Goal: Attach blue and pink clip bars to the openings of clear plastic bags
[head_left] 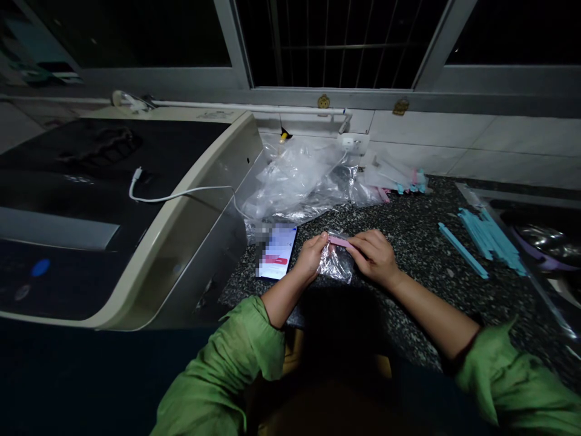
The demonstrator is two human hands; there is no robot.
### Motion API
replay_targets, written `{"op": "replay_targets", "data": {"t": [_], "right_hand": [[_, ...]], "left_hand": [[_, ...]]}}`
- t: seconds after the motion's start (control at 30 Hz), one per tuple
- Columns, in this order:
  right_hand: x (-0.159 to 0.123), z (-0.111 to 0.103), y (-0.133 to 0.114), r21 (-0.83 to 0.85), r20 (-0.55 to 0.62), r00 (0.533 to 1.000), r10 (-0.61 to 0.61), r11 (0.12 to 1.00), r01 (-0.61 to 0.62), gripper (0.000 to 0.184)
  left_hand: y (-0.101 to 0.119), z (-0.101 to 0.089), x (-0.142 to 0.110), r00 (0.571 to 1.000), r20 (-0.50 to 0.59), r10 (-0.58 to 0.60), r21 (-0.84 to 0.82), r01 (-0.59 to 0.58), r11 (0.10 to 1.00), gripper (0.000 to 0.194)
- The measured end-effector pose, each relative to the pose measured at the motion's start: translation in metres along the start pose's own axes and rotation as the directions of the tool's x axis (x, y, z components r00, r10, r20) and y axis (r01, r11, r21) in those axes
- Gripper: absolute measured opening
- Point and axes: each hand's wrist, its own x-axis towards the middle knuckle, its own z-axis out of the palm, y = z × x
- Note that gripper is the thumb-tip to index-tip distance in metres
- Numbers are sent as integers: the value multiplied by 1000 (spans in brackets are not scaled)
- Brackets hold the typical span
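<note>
Between my two hands is a short pink bag-sealing clip (pixel 339 241), lying across the upper part of a small clear plastic bag (pixel 336 266). My left hand (pixel 311 255) pinches the clip's left end together with the bag's edge. Closed on the right end is my right hand (pixel 374 257), its fingers and thumb around the clip. Whether the clip is fastened on the bag cannot be made out. Several light-blue strips (pixel 492 242) of similar shape lie in a pile to the right, with one blue strip (pixel 463 249) apart from them.
Left of my hands, a lit phone (pixel 276 251) lies on the speckled dark counter (pixel 422 290). Behind are crumpled clear plastic (pixel 295 181) and a bag of pink and blue strips (pixel 399 175). A washing machine (pixel 200 181) with a white cable stands left; a sink (pixel 544 224) is right.
</note>
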Motion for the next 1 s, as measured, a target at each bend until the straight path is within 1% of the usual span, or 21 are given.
{"op": "replay_targets", "data": {"t": [0.17,0.33,0.53,0.77,0.87,1.0], "right_hand": [[1,0,-1,-1,9,1000,19,1000,-19,13],[3,0,-2,19,-24,1000,14,1000,-14,12],[4,0,-3,51,-41,998,44,998,-41,10],[6,-2,-4,49,-63,995,71,996,-68,8],[7,-4,-4,40,-86,994,64,997,-60,7],[8,-9,-4,14,-114,990,86,996,-85,8]], "left_hand": [[-2,-1,2,1000,-17,7,10,-7,1000,48],[-1,0,3,998,-29,56,88,-54,995,47],[3,4,4,996,-83,23,142,-11,990,44],[5,6,5,992,-124,-17,142,35,989,40],[5,6,5,992,-125,-6,164,27,986,41],[6,5,5,994,-106,14,171,5,985,43]]}}
